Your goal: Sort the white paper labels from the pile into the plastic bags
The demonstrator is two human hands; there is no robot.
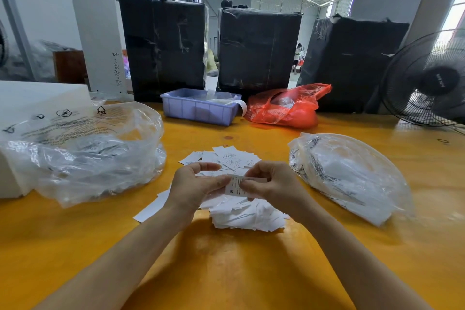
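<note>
A pile of white paper labels [241, 214] lies on the yellow table [226, 259] in front of me, with more loose labels [226, 157] spread just beyond my hands. My left hand [193, 186] and my right hand [271, 184] together pinch one white label [234, 185] printed with an "M", held just above the pile. A clear plastic bag [83, 156] holding labels sits to the left. A second clear plastic bag [352, 173] with labels lies to the right.
At the table's back stand a lilac plastic bin [196, 108], a red plastic bag [286, 108] and three black wrapped bales [256, 50]. A black fan [427, 78] is at the far right, a white block [37, 98] at the far left.
</note>
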